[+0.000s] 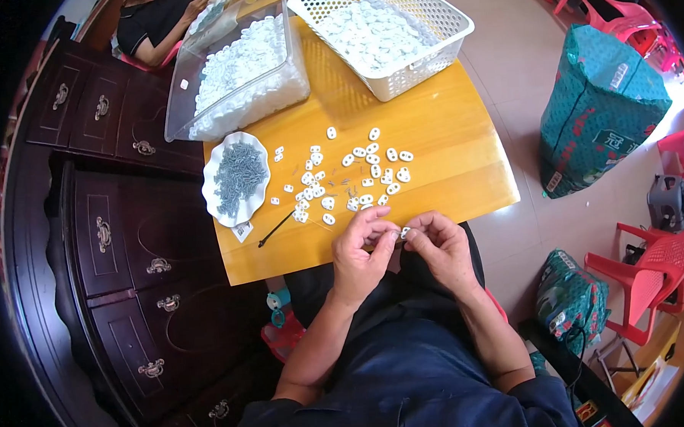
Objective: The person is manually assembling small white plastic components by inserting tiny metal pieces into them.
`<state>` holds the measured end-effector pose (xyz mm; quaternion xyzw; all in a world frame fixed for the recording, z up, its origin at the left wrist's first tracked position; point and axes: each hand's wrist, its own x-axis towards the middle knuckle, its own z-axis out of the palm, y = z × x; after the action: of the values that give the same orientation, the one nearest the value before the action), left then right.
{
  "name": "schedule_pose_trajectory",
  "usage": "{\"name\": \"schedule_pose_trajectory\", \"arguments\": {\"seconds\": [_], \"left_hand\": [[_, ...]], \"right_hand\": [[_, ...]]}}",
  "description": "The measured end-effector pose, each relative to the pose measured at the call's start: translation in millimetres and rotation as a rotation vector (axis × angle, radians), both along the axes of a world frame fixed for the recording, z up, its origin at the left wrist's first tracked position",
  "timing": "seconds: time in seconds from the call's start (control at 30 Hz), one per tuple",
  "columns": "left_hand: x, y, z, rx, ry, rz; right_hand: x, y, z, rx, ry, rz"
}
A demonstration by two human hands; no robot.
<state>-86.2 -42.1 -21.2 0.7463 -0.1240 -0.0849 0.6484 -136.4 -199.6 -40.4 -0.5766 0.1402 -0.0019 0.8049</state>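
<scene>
Just beyond the table's near edge, my two hands meet at a small white plastic piece with holes (405, 231). Thumb and fingertips of my right hand (444, 253) pinch that piece. My left hand (361, 258) has its thumb and index finger pressed together against its left side; whatever they grip is too small to tell. Several white oval two-holed pieces (373, 159) lie scattered on the wooden table (461, 147) ahead of my hands, with smaller white pieces (308, 192) to their left. Tiny dark screw-like bits (349, 190) lie among them.
A scalloped white dish (210, 173) holds many grey screw-like parts. A clear bin (294, 82) and a white perforated basket (427, 65) contain white pieces. A dark thin tool (275, 228) lies nearby. Dark drawers (107, 247) stand left; a green bag (597, 118) stands right. Another person (151, 31) sits far left.
</scene>
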Motion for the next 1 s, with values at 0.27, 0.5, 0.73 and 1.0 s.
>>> {"name": "schedule_pose_trajectory", "arguments": {"seconds": [0.27,0.5,0.73,1.0], "left_hand": [[3.1,0.8,-0.9,0.008,-0.002,-0.006],[1.4,0.9,-0.5,0.024,-0.005,-0.015],[0.6,0.4,-1.3,0.005,-0.007,0.005],[0.4,0.4,1.8,0.020,-0.008,-0.016]], "right_hand": [[-0.2,0.9,-3.5,0.008,0.006,-0.007],[-0.3,1.9,-5.1,0.019,0.017,-0.026],[-0.8,2.2,-5.6,0.013,0.017,-0.027],[-0.9,3.6,-5.9,-0.032,0.016,-0.039]]}}
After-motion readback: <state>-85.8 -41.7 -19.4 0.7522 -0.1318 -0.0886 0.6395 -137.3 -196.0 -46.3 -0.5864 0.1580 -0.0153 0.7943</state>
